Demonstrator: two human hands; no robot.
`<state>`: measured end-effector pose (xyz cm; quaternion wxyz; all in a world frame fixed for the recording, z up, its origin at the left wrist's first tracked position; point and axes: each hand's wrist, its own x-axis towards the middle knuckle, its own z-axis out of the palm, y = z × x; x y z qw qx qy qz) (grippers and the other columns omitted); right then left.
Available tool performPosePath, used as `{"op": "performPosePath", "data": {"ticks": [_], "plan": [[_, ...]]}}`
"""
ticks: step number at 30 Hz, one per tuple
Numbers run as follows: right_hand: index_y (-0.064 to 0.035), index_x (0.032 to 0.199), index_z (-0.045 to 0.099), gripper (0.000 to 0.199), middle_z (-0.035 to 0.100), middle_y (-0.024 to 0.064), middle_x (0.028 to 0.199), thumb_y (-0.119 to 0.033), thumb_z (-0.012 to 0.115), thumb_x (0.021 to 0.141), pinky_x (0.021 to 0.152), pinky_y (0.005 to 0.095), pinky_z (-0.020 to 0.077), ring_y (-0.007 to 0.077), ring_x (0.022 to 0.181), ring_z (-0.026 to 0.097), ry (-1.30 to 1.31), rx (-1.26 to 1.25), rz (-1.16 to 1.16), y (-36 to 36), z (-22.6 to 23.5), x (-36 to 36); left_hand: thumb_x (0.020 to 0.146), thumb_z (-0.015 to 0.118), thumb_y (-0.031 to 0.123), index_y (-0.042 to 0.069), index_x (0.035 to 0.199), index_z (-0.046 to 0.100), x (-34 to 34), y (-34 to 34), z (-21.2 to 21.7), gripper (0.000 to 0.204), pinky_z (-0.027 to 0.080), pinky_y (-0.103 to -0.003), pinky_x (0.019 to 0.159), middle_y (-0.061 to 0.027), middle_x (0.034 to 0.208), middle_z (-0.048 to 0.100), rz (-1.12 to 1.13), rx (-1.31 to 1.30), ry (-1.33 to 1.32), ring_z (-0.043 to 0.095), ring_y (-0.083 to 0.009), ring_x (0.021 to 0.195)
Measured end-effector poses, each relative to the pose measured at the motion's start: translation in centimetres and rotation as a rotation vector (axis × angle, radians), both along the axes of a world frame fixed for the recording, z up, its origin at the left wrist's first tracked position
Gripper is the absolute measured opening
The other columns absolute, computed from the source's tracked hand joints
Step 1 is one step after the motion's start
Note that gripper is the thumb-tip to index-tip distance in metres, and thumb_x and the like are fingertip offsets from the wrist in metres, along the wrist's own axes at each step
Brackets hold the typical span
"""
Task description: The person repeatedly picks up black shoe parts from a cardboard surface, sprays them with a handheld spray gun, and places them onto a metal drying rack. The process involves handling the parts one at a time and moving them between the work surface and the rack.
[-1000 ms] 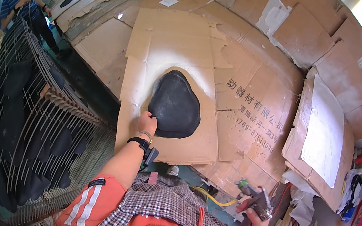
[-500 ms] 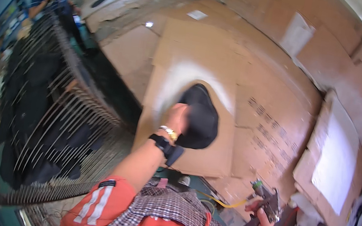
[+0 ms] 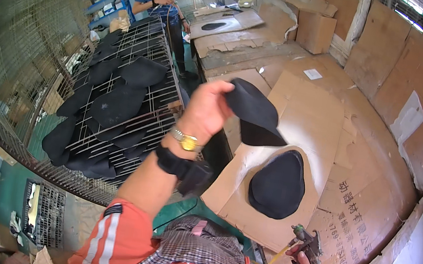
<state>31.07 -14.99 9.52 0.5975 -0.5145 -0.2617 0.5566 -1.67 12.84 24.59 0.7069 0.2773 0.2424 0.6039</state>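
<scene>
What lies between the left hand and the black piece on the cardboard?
In the head view, a second black piece, held by the left hand, then a strip of whitish cardboard before the lying piece.

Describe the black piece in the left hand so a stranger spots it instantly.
Start at the big wire rack on the left. To its right, the left hand holds the bent black piece by one edge. Of all the black pieces, only this one is held.
</scene>
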Motion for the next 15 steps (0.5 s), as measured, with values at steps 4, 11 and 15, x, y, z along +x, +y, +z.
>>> {"op": "performPosePath", "data": {"ticks": [4,11,15], "plan": [[0.0048,0.11,0.055,0.036,0.064,0.012,0.084,-0.008,0.062,0.077,0.076,0.0367,0.0513,0.0225,0.077,0.064,0.029,0.022,0.113,3.5,-0.6,-1.1,0.083,0.049,0.009,-0.001,0.089,0.061,-5.3,-0.7,5.7,0.016,0.05,-0.037,0.083,-0.0134,0.089,0.069,0.093,0.042,0.002,0.066,-0.025,0.085],[0.002,0.117,0.053,0.04,0.064,0.0117,0.086,-0.008,0.059,0.079,0.076,0.0354,0.0519,0.024,0.078,0.064,0.028,0.0,0.226,7.8,-1.5,-4.5,0.086,0.045,0.006,-0.001,0.096,0.053,-13.8,5.8,7.9,0.015,0.051,-0.035,0.065,-0.0107,0.087,0.062,0.284,0.089,-0.225,0.062,-0.0249,0.075],[-0.0006,0.131,0.044,0.054,0.063,0.0112,0.085,-0.005,0.058,0.079,0.076,0.0339,0.052,0.0226,0.077,0.063,0.071,-0.04,0.249,9.4,-0.7,-7.5,0.084,0.045,0.007,0.0,0.096,0.048,-18.7,11.9,7.2,0.014,0.051,-0.038,0.061,-0.0143,0.087,0.058,0.508,0.032,-0.399,0.058,-0.0289,0.073]]}}
